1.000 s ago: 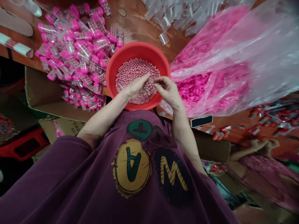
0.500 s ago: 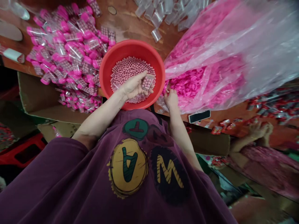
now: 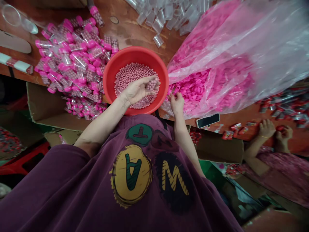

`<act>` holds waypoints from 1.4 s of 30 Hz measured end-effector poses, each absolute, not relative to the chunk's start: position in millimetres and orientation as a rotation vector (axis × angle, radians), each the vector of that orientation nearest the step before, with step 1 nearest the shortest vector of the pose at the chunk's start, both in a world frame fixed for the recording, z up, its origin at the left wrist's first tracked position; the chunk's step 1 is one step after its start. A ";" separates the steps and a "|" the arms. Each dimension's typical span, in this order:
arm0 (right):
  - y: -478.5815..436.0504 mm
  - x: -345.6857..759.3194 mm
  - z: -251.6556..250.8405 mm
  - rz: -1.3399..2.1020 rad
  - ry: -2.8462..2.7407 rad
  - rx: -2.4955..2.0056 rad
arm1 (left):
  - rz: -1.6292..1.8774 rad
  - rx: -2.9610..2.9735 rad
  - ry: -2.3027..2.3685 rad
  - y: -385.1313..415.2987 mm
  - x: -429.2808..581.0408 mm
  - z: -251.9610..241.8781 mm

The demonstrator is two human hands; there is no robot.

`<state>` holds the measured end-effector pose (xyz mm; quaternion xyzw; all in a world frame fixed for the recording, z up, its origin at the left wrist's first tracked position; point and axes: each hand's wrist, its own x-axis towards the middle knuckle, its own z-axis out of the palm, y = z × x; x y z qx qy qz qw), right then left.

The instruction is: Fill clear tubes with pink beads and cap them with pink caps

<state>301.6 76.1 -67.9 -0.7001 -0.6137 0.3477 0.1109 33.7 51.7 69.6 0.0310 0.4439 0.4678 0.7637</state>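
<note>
My left hand (image 3: pixel 137 91) hovers over the red bowl (image 3: pixel 113 69) of small pink balls (image 3: pixel 129 74), fingers curled round a clear tube (image 3: pixel 152 84) filled with pink balls. My right hand (image 3: pixel 177 102) rests at the mouth of a big clear plastic bag (image 3: pixel 241 54) of pink caps (image 3: pixel 193 88), fingertips pinched among the caps; what they hold is hidden.
A heap of filled, pink-capped tubes (image 3: pixel 72 61) lies left of the bowl. Empty clear tubes (image 3: pixel 164 14) are piled at the back. A phone (image 3: pixel 207 120) lies at the table's edge. Another person's hands (image 3: pixel 274 130) work at the right among red packets. Cardboard boxes (image 3: pixel 48 106) sit below the table.
My right hand left the tube and moved right to the bag of pink caps. The left hand stays over the bowl, still gripping the filled tube.
</note>
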 end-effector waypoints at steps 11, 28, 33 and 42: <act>99.3 252.2 32.8 1.245 -1.657 -1.167 | 1.039 0.100 0.863 50.0 39.9 70.4; 97.6 228.1 55.2 1.257 -1.855 -1.112 | 1.023 0.192 0.889 39.0 33.5 74.6; 101.0 231.4 62.5 1.150 -1.919 -1.103 | 1.039 0.161 0.889 36.8 36.6 73.2; 91.0 216.0 60.1 1.063 -1.856 -1.169 | 1.077 0.102 0.959 38.1 45.7 75.1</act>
